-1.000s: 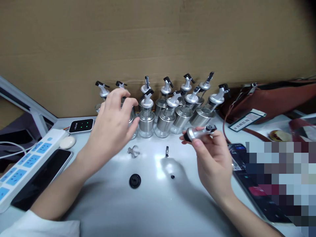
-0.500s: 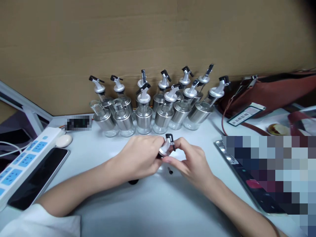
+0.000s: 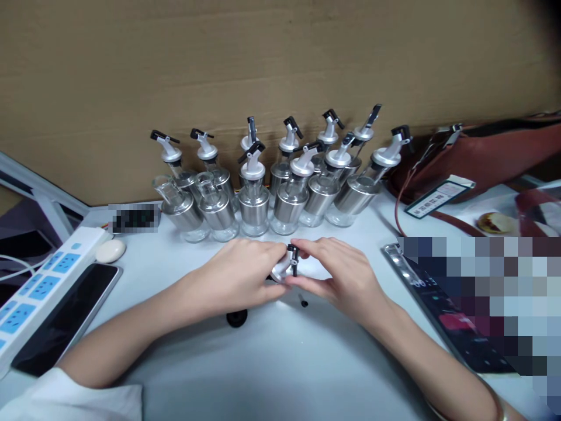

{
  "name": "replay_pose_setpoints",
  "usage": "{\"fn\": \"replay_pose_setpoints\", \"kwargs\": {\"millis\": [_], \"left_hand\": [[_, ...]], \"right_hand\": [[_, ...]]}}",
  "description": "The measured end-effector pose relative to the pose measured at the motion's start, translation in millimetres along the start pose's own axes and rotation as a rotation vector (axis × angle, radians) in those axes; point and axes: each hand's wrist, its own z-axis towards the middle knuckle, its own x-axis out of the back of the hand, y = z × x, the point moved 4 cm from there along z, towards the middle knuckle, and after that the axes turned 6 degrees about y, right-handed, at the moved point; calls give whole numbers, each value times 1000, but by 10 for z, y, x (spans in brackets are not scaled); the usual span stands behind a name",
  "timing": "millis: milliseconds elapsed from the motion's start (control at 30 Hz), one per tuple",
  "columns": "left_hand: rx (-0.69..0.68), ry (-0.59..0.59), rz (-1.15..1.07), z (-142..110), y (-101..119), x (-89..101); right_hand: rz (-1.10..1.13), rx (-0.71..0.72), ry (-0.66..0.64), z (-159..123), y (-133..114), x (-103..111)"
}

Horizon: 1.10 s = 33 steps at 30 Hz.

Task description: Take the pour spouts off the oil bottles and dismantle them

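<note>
Close to the table's middle, my left hand [image 3: 241, 272] grips a silver bottle pourer [image 3: 279, 271] with a black flip lever; the fingers hide its lower part. My right hand [image 3: 344, 272] has its thumb and fingertips at the lever end of the same pourer, one above and one below. On the table under the hands lies a small black-tipped piece [image 3: 304, 302]. A round black part [image 3: 237, 317] rests below my left wrist. Beyond the hands, several glass-and-steel bottles [image 3: 255, 211] stand in two rows, most topped with similar pourers. Two front-left bottles [image 3: 218, 215] have bare necks.
At left are a power strip [image 3: 48, 286], a phone [image 3: 65, 318], a white round object [image 3: 110, 251] and a partly blurred dark device [image 3: 134, 218]. To the right lie a brown bag [image 3: 495, 169] and a partly blurred screen device [image 3: 442, 316]. Cardboard [image 3: 280, 58] rises behind the bottles.
Both hands and the pourer have shifted slightly left. My right fingers have moved closer around the lever end. More of the round black part shows below my left wrist.
</note>
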Motion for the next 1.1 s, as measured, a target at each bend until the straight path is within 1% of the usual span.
{"fn": "replay_pose_setpoints", "kwargs": {"millis": [67,167,233,300,333,400,467,500,533,567,633,733,800,867,933,1000,1100], "left_hand": [[33,3,28,20,13,-33],[65,-26,87,33,47,-48],[56,-46,98,25,80,-40],[20,-49,103,11,110,-26],[-4,-34,121,5,119,-14],[-53,17,179,-3,120,19],[-87,54,225,-5,91,53],[-93,53,237,-6,66,65],[-96,43,242,-9,38,75],[-89,29,248,-13,4,83],[-46,4,263,-29,-72,96],[22,-21,252,-63,-160,105],[24,-32,227,-83,-180,109],[10,-39,213,-97,-184,117],[6,-41,221,-109,-191,131],[13,-42,238,-122,-210,145],[43,-53,244,-146,-258,168]], "right_hand": [[-34,23,-2,3,-12,-5],[-110,74,-8,25,-57,-7],[-146,101,-18,38,-96,-5],[-136,99,-11,42,-119,11],[-113,87,7,41,-120,29],[-56,24,87,37,-84,92],[-38,-86,146,33,5,155],[-60,-153,135,30,65,171],[-90,-222,91,26,131,171],[-121,-282,18,17,196,156],[-160,-375,-173,-23,315,89],[-131,-466,-425,-125,426,-46],[-138,-497,-529,-185,457,-115],[-212,-507,-563,-211,472,-138],[-273,-493,-549,-199,467,-124],[-243,-453,-551,-173,433,-109],[-129,-411,-605,-151,361,-111]]}}
